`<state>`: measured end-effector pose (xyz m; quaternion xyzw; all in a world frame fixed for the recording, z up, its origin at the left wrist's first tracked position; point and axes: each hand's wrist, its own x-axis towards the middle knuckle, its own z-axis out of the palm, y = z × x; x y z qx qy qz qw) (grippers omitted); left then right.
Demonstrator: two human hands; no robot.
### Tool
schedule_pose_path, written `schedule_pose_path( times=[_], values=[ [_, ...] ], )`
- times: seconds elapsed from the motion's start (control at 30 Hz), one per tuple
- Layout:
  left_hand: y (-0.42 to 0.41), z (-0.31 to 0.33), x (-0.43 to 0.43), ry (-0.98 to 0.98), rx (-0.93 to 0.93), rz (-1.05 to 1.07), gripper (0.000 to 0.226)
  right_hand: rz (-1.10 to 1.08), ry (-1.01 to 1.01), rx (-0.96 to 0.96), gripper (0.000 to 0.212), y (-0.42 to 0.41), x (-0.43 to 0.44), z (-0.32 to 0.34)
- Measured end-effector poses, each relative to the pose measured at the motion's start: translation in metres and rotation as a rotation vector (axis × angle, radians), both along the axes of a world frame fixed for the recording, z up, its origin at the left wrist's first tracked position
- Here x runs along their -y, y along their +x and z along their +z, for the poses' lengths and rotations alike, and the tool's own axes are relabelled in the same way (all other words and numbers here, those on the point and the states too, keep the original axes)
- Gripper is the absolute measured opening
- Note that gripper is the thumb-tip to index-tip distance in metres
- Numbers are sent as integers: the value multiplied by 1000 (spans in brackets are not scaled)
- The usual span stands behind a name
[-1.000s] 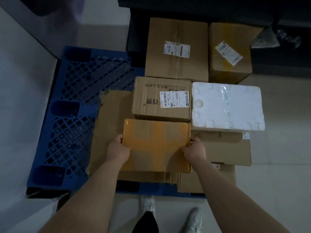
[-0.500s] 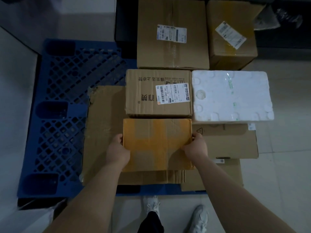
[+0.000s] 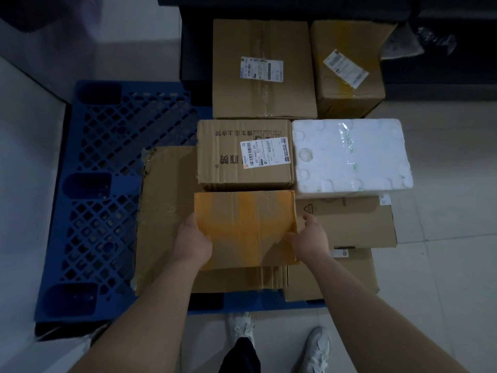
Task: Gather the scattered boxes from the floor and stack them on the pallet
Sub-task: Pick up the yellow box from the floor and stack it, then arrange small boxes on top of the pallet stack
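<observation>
A small box wrapped in yellow tape (image 3: 244, 224) lies on a flat brown box (image 3: 164, 219) on the blue pallet (image 3: 102, 200), just in front of a labelled brown box (image 3: 242, 154). My left hand (image 3: 192, 243) grips its left edge. My right hand (image 3: 309, 238) holds its right edge, thumb raised beside the corner. A white foam box (image 3: 349, 154) sits to the right on a flat carton (image 3: 349, 224).
Two taller brown boxes (image 3: 262, 68) (image 3: 347, 68) stand at the back against a dark shelf. The pallet's left grid is bare. A white wall runs along the left. My feet (image 3: 317, 348) stand on pale tiles before the pallet.
The yellow box stays in the same spot on the stack. My right thumb has lifted off the box's right edge. The view has shifted slightly.
</observation>
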<state>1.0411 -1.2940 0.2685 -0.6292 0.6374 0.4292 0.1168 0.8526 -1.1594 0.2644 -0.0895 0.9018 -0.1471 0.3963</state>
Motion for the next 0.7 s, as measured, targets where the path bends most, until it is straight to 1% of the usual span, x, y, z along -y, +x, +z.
schedule_pose_path(
  times=[0.13,0.2,0.37,0.57,0.7],
  values=[
    [-18,53,-10,-27,-6,-70,51,43,-47,-65,66,-9,-20,50],
    [-31,86,-18,-70,-47,-116,55,60,-83,-98,64,-16,-33,81],
    [-73,169,-50,-148,-153,-269,55,60,-146,-176,62,-35,-83,169],
    [-141,258,-122,-246,-286,-521,50,-33,-240,-297,57,-64,-176,265],
    [-190,299,-195,-268,-336,-675,48,-126,-257,-375,55,-87,-259,308]
  ],
)
